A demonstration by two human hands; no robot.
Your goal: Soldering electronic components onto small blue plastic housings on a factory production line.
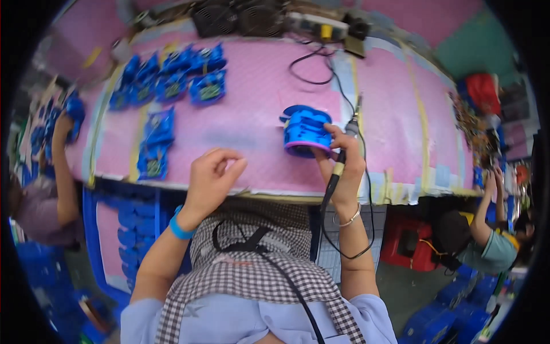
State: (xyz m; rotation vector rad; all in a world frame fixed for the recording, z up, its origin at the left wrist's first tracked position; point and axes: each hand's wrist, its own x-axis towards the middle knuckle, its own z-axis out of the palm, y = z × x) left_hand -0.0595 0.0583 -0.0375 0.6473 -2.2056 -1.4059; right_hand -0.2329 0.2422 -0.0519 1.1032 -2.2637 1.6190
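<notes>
— So, what sits nearest the camera?
— The wearer's checked apron, with both forearms rising from it toward the pink table.
— And the left hand?
— It hovers at the near edge of the table, fingers curled and pinched together; whether anything thin lies between the fingertips cannot be told. A blue wristband circles that wrist.
— The right hand?
— It closes around a soldering iron, held like a pen with the tip pointing far; its black cord loops down past the wrist. The fingers also touch the blue round assembly.
— Where is that assembly?
— On the table, just left of the right hand, right of centre, with a pink rim at its base.
— Farther out?
— Blue circuit parts lie spread over the far left of the table, and more run down in a column nearer. Dark fans stand along the far edge.
— Anyone else?
— One person's arm reaches up at far left, another person sits at right.
</notes>
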